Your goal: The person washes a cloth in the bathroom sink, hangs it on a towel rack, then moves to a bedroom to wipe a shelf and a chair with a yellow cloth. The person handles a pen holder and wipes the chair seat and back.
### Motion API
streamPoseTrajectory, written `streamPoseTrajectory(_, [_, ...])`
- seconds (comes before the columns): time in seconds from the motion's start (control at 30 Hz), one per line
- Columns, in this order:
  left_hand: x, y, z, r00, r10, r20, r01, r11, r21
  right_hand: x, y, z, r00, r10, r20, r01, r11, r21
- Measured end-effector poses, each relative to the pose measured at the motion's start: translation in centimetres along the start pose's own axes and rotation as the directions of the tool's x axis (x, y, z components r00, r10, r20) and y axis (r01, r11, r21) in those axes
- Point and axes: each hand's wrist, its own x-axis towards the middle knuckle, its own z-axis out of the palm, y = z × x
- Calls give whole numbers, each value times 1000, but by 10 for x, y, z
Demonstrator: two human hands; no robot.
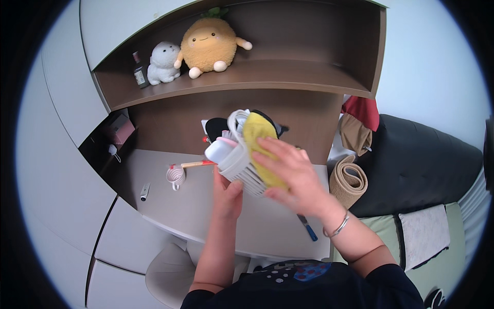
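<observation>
My left hand (pixel 228 193) grips a white slatted plastic basket (pixel 235 166) from below, holding it tilted above the desk. Against the basket's right side my right hand (pixel 287 170) presses a yellow cloth (pixel 258 129), fingers spread over it. Several things fill the basket, among them a white rounded plastic item (pixel 220 150) and a black round-headed item (pixel 217 128). A stick with a red and wooden handle (pixel 195 163) shows to the left of the basket; whether it is in the basket or behind it, I cannot tell.
On the desk (pixel 170 212) are a striped mug (pixel 176 175), a small white tube (pixel 145 191) and a blue-handled tool (pixel 308 230). Plush toys (pixel 208 46) and a bottle (pixel 140 71) stand on the shelf above. A rolled beige mat (pixel 348 181) stands at right, by the bed. A chair (pixel 171 274) is below.
</observation>
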Motion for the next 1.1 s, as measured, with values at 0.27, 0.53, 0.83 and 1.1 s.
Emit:
streamPoseTrajectory(0.27, [11,-5,34,991,-46,127,73,973,-218,-7,-7,-13,986,-149,-74,108,911,-398])
streamPoseTrajectory(0.53, [25,0,68,961,17,276,41,979,-200,-4,68,-32,881,465,-85,-330,735,592])
streamPoseTrajectory(0.83, [29,-29,74,972,-44,233,107,958,-265,-54,21,18,684,254,-684,-207,966,151])
streamPoseTrajectory(1.1, [27,-36,84,959,124,253,-100,989,-105,-53,29,-12,853,106,-511,-189,975,-113])
